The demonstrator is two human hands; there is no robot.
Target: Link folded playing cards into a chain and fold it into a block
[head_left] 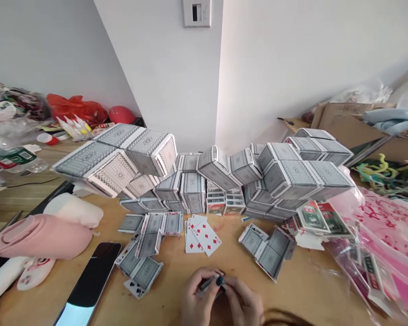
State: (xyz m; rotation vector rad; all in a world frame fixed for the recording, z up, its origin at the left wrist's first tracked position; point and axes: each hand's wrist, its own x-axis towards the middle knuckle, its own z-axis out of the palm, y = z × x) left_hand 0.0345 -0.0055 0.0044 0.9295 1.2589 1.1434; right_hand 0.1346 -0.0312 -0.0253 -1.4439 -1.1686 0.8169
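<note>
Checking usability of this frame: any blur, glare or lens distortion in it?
Head view: soft, even daylight; wide-angle lens bends the white walls and fans the grey-backed playing-card stacks outward; the left hand and right hand are blurred; the black glossy phone shows pale glare low down.

I've got bright even daylight, soft shadows, glare on the glossy black phone screen (85,290), bowed edges; left hand (197,304) and thin grey card stack (209,284) blur.
</note>
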